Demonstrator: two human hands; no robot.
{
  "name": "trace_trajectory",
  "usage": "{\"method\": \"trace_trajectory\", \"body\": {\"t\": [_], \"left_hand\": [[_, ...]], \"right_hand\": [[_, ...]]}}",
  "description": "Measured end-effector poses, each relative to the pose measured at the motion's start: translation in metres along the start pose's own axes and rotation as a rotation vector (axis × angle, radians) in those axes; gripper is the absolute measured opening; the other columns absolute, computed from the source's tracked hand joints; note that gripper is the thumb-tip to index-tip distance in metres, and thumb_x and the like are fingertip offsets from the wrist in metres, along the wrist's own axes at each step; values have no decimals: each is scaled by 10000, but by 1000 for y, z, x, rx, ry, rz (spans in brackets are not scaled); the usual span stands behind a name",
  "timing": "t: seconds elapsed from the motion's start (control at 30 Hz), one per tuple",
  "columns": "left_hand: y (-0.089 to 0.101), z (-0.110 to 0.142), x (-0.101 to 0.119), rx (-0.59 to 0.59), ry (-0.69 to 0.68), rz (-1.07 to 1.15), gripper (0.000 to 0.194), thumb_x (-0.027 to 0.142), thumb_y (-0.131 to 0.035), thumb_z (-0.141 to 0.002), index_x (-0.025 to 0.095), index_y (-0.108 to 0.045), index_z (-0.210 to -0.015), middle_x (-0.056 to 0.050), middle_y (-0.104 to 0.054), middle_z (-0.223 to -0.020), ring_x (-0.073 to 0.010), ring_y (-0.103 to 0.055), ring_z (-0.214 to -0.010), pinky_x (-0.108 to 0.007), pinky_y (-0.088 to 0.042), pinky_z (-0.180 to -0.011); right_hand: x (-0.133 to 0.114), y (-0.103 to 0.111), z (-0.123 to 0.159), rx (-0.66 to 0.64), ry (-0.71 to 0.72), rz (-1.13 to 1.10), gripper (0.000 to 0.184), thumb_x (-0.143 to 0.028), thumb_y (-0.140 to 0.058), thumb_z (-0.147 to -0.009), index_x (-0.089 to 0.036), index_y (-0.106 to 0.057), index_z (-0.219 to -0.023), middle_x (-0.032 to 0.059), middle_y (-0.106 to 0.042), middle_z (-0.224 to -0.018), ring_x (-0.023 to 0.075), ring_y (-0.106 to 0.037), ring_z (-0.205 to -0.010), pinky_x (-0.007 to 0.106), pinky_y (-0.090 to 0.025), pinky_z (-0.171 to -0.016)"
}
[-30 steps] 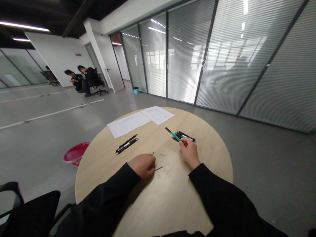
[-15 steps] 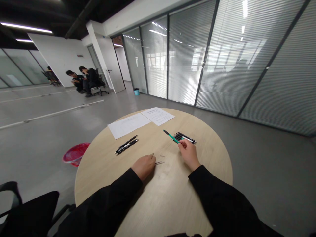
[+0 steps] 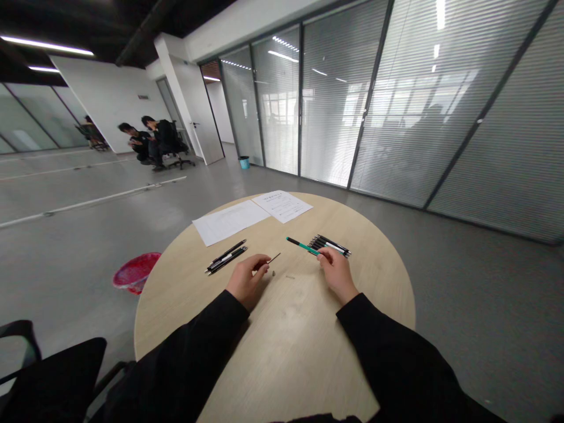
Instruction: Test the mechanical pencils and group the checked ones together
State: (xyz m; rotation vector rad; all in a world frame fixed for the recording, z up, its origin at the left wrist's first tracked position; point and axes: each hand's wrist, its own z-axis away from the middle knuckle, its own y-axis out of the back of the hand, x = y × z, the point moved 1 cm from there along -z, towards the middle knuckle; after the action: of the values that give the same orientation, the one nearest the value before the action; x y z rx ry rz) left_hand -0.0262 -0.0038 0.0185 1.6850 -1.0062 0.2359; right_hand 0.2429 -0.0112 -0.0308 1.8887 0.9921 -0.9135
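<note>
My left hand (image 3: 247, 279) pinches a thin dark pen refill (image 3: 275, 257) between thumb and fingertips, raised just off the table and slanting up to the right. In my right hand (image 3: 336, 272) is a green pen barrel (image 3: 304, 245) with a black end, its tip pointing left. On the wood between the hands lie a small spring (image 3: 290, 277) and a tiny greyish pen part (image 3: 273, 273). Just past the right hand several black pens (image 3: 328, 242) lie in a row. More black pens (image 3: 225, 258) rest beyond my left hand.
Two sheets of paper (image 3: 233, 221) lie at the far side of the round wooden table (image 3: 291, 364). A red basin (image 3: 134, 271) stands on the floor at left, near a black chair (image 3: 57, 376). Seated people (image 3: 161, 144) are farther back by a door.
My left hand has lifted the refill off the table, moving up and slightly left. The green pen barrel in my right hand has tilted to a flatter angle.
</note>
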Motion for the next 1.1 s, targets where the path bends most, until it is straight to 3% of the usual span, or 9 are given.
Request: {"method": "trace_trajectory", "body": {"t": [0.2, 0.7, 1.1], "left_hand": [[-3, -3, -5, 97, 44, 43, 224, 303, -530, -872, 170, -696, -941, -66, -719, -874, -189, -634, -760, -302, -488, -709], [-7, -7, -11, 140, 59, 29, 202, 277, -555, -853, 175, -711, -929, -59, -721, -881, -194, -629, -762, -314, -487, -723], [-1, -15, -9, 59, -66, -12, 200, 233, -507, -865, 178, -699, -881, -71, -696, -866, -199, -623, -780, -328, -492, -734]], "right_hand": [[-1, 2, -1, 34, 31, 18, 246, -321, -510, -861, -175, -695, -935, 77, -717, -901, 220, -624, -777, 329, -477, -735], [1, 2, -1, 48, 45, 49, 229, -287, -509, -858, -181, -700, -927, 74, -715, -906, 224, -623, -800, 339, -471, -774], [-2, 2, -3, 9, 67, 60, 207, -248, -521, -834, -190, -699, -923, 72, -711, -935, 227, -624, -833, 344, -475, -782]]}}
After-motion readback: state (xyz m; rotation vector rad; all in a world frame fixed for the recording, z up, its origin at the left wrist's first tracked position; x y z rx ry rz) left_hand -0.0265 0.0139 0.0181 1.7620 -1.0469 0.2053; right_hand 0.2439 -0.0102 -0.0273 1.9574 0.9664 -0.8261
